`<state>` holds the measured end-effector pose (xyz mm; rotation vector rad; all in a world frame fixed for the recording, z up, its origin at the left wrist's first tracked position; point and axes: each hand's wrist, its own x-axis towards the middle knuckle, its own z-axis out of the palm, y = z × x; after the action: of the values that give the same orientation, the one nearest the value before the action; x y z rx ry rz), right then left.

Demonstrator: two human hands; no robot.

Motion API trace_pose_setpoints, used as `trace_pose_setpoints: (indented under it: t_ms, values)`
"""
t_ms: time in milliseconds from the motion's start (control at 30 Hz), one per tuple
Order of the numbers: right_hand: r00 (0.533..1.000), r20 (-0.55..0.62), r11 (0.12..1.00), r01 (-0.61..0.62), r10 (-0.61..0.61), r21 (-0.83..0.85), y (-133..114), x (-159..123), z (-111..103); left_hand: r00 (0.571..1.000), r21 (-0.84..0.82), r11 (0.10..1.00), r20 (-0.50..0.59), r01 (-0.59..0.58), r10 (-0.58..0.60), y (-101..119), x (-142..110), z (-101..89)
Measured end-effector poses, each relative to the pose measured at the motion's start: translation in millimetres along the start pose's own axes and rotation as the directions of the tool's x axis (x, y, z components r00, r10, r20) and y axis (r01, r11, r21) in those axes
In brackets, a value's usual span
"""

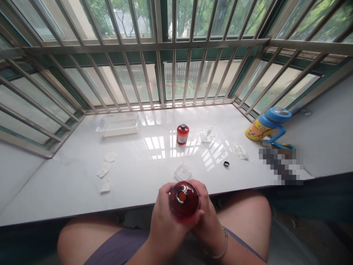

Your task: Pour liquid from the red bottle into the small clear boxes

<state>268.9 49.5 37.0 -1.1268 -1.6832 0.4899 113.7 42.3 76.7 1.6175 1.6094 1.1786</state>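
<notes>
Between my two hands is a dark red glass bottle (189, 204) with an open round mouth facing up at me. My left hand (162, 209) wraps its left side, and my right hand (205, 206) wraps the right side, fingers closed around the glass. The bottle is held over my lap, just off the front edge of the white sill (132, 184). Beyond it on the sill lies a small clear plastic piece (182, 172). Farther back stands a second red bottle (182, 134) with a black cap and a label. A black ring (226, 164) lies to the right.
A white perforated basket (118, 127) sits back left. Several white crumpled pieces (105, 187) lie at left, another white scrap (241, 151) at right. Near it are a clear square holder (207, 135) and a blue-and-yellow flask (267, 125). Metal window bars (173, 77) edge the sill.
</notes>
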Motion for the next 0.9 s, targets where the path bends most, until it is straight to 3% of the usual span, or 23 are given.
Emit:
trace_pose_setpoints:
  t_ms: [167, 333, 433, 533, 633, 800, 900]
  values:
    - [0.998, -0.056, 0.999, -0.039, 0.038, -0.020, 14, -11, -16, 0.983, -0.132, 0.988, 0.151, -0.079, 0.099, -2, 4, 2.0]
    - [0.971, -0.106, 0.976, -0.209, 0.215, 0.063, 33, -17, -27, 0.986, -0.204, 0.978, 0.145, -0.052, 0.083, -16, 16, 1.3]
    - [0.967, -0.047, 0.964, -0.243, 0.249, 0.109, 42, -16, -31, 0.939, -0.272, 0.962, 0.336, 0.028, 0.068, -16, 22, 5.8]
    - [0.984, 0.049, 0.973, -0.177, 0.172, 0.145, 44, -14, -31, 0.880, -0.285, 0.950, 0.474, 0.127, 0.025, -6, 27, 11.2]
    - [0.986, 0.075, 0.978, -0.160, 0.151, 0.132, 39, -13, -25, 0.882, -0.243, 0.955, 0.471, 0.169, -0.036, 2, 30, 15.9]
    - [0.964, 0.004, 0.962, -0.265, 0.265, 0.073, 27, -15, -11, 0.914, -0.181, 0.960, 0.384, 0.215, -0.132, 3, 24, 24.2]
    - [0.959, -0.082, 0.963, -0.268, 0.269, 0.031, 27, -17, -7, 0.927, -0.204, 0.970, 0.371, 0.136, -0.052, -4, 18, 24.9]
